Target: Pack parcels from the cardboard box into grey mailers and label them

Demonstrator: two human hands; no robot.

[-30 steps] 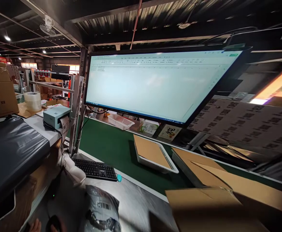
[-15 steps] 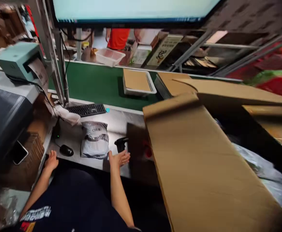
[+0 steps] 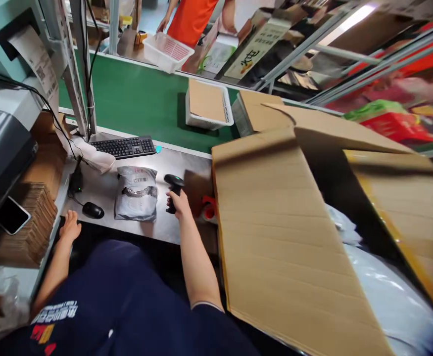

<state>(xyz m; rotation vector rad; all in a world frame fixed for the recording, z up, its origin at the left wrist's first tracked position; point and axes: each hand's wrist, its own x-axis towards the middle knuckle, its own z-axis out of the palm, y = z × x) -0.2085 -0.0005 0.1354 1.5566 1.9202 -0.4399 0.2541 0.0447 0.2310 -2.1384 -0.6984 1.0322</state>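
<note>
My right hand [image 3: 179, 203] is wrapped around the handle of a black barcode scanner [image 3: 174, 181], its head pointing left. To its left, a grey plastic mailer parcel [image 3: 136, 194] with a barcode label and a strip of tape lies flat on the metal table [image 3: 168, 230]. My left hand [image 3: 70, 227] hangs by the table's front left corner, fingers loosely spread and holding nothing. Just beyond it are a black mouse [image 3: 93, 210] and, farther back, a black keyboard [image 3: 124, 147].
A large cardboard box [image 3: 268, 222] holding plastic-wrapped parcels stands at the right, with a red tape roll [image 3: 209, 209] beside it. White baskets [image 3: 207, 118] sit along the green conveyor belt [image 3: 138, 99]. At the left are a label printer [image 3: 1, 34], a phone [image 3: 13, 215] and stacked cardboard [image 3: 34, 232]. People stand beyond.
My right hand, open beside the scanner before, has closed around its handle. The view has tilted down, so the monitor has left the picture. My left hand stays near the table corner.
</note>
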